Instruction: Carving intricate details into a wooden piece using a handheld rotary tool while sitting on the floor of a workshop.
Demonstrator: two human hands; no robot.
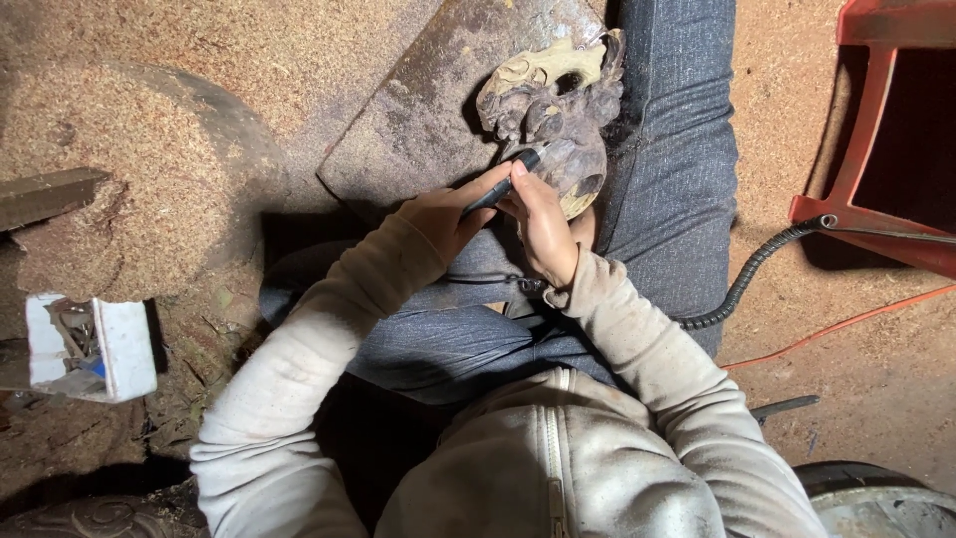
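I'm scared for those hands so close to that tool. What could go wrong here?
1. The dark tool works right beside the right hand steadying the wood carving; a slip might nick the fingers.
2. The carving rests against the person's leg, so it may shift under pressure.
3. The black ribbed cable and the orange cord cross the sawdust floor; they could snag or trip someone.

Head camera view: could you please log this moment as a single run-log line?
left hand: grips black tool handpiece | right hand: steadies handpiece, rests against wooden carving | carving: on lap, over board | floor: sawdust
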